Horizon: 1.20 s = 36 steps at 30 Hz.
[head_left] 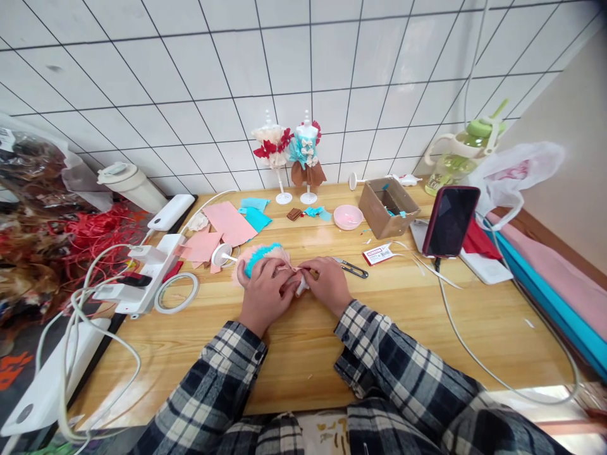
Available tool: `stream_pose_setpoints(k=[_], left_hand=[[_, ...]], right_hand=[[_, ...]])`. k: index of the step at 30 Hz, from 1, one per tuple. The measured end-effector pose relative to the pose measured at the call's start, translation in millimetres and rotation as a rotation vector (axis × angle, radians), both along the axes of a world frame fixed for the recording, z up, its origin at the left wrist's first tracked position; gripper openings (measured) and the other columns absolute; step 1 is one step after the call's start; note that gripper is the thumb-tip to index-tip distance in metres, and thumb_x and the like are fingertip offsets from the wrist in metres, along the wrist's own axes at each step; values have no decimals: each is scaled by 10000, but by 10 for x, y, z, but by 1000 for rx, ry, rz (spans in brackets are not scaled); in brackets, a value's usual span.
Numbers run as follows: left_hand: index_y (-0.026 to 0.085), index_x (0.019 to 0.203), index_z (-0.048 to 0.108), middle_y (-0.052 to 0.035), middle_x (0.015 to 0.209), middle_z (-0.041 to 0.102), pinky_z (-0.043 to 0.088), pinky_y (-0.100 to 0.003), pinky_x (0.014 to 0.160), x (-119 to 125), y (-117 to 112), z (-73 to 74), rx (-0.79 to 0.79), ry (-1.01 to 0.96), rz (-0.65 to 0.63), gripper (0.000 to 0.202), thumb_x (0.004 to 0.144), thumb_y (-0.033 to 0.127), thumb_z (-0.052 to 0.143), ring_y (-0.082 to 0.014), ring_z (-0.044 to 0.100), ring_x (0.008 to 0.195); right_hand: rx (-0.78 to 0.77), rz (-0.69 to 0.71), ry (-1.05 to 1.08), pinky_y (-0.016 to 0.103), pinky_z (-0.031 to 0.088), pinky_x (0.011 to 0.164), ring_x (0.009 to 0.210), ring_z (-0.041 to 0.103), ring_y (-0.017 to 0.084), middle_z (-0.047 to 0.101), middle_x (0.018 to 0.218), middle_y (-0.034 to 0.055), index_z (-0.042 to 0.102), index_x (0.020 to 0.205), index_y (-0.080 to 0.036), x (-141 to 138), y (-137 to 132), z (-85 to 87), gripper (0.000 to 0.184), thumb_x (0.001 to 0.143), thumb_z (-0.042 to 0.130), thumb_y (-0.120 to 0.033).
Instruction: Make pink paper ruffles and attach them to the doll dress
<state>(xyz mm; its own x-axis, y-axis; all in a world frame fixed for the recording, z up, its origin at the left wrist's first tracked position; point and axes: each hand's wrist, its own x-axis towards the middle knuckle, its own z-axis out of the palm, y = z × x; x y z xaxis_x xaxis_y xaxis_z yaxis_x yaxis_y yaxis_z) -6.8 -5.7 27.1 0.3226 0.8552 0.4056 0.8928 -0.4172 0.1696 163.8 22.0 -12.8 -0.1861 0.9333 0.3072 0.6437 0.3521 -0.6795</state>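
Note:
A small white dress form (222,255) lies on its side on the wooden table, its round base to the left. It wears a ruffled pink and blue crepe paper skirt (260,253). My left hand (268,292) is closed over the dress form, its fingers curled across the body just below the skirt. From the right, my right hand (328,284) pinches pink paper at the white top end of the form. The two hands' fingertips nearly meet there, and they hide much of the bust. Thread snips (353,268) lie just right of my right hand.
Two dressed forms (307,155) stand by the tiled wall. Pink paper sheets (230,222), a tape roll (177,293) and a power strip (154,272) lie left. To the right are a pink bowl (348,217), a cardboard box (389,208), a propped phone (450,221) and cables.

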Motion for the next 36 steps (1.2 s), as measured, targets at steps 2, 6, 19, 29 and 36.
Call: stream_pose_setpoints(k=[2,6,19,29,36], left_hand=[[307,951,708,-50,1107,658,72,-660,1078,-9,-7,-3,-13,-3,5,159,862,383,599,-308,503,1142],[301,938,709,-53,1105,661,79,-661,1077,-27,-14,-6,-14,-11,4,155,846,384,616,-310,510,1133],[289,1082,670,-61,1178,677,62,-582,1117,-102,-14,-97,126,-18,-49,251,856,387,624,-287,541,1172],[263,740,692,-22,1070,713,118,-578,1092,-134,-61,-77,205,26,-80,148,841,365,654,-275,571,1131],[241,745,692,-46,1104,698,137,-580,1069,-119,-19,-128,231,17,28,184,867,361,623,-292,550,1129]], right_hand=[[15,41,-2,340,430,835,889,620,195,724,919,18,727,972,-255,-4,-17,12,155,879,608,-223],[26,100,20,329,442,808,883,618,186,715,914,18,734,939,-252,5,-45,14,151,861,620,-194],[40,197,47,318,489,836,903,634,173,704,977,23,742,989,-252,45,-112,13,214,859,583,-192],[58,190,-33,337,478,878,968,603,196,684,1042,50,689,1125,-241,58,-160,-7,266,884,580,-206],[198,-13,-12,376,473,919,1029,573,215,638,1126,80,564,1310,-247,347,-146,109,397,915,516,-249]])
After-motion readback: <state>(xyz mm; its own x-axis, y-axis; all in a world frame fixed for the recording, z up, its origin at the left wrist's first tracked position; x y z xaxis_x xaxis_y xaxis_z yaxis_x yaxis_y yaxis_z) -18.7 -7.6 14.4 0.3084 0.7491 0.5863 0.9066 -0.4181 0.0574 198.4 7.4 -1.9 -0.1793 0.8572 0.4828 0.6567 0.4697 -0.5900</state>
